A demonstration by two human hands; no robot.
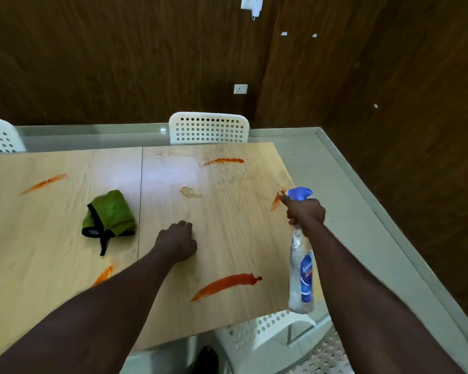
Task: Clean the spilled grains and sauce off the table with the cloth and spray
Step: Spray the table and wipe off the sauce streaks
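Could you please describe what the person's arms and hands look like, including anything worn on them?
The left forearm and right forearm are bare to the frame's edge, with no sleeves showing. The left hand and right hand wear no gloves, and no watch, bracelet or ring is visible.

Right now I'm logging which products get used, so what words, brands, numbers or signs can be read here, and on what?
"Sp": start of the white brand word on the blue label of the spray bottle; the later letters are blurred.
Smaller print below it: too blurred to read.
No text visible on the green cloth or the wall socket.
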